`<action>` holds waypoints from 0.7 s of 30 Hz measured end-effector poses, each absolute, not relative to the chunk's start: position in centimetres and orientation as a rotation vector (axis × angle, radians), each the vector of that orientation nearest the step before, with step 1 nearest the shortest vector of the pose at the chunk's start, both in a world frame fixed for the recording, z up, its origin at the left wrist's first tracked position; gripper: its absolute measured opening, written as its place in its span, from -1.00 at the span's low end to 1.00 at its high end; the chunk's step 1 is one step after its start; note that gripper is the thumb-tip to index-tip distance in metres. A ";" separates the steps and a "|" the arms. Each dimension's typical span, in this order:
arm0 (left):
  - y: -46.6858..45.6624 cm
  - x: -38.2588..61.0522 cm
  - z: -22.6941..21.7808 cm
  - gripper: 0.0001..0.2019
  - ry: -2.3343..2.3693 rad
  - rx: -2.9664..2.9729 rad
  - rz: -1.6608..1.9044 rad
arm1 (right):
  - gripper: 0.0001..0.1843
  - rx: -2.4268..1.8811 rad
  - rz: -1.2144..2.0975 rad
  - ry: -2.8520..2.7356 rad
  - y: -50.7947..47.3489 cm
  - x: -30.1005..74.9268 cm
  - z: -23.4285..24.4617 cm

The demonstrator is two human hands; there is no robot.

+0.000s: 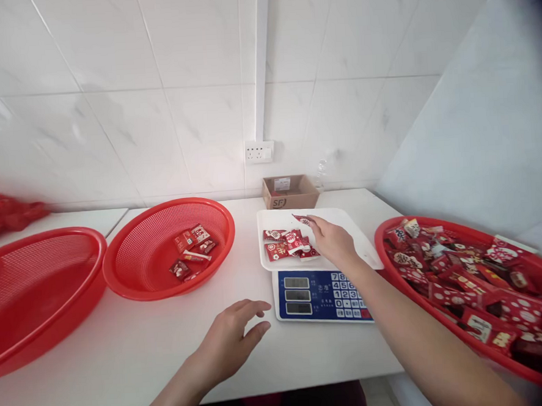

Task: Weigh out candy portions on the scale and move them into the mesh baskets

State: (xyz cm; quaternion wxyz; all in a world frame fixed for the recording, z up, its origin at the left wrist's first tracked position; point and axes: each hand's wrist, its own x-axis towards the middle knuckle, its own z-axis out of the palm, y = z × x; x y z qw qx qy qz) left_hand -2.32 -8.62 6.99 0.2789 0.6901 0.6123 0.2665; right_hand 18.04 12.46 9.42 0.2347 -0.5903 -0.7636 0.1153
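My right hand is over the white pan of a digital scale, fingers closed on the end of a small red snack packet. Several red-and-white snack packets lie in a loose pile on the pan, just below and left of those fingers. To the left of the scale's blue keypad panel, my left hand hovers above the table with its thumb and fingers apart, holding nothing. My right forearm covers part of the keys. The scale's small display digits are too faint to read.
At right, a red basket is heaped with red packets. A red perforated basket at left holds several packets, beside another red basket. Behind the scale stand a cardboard box and a clear bottle. Red cloth or plastic lies far left.
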 end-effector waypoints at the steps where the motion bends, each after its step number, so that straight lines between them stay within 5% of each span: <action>1: -8.6 -2.3 6.9 -0.73 1.645 1.850 0.706 | -0.51 -1.601 0.318 -2.075 12.5 18.4 9.4; 21: -9.1 -3.0 6.5 -0.72 1.652 1.823 0.678 | -0.60 -1.576 0.324 -2.233 12.8 19.9 7.2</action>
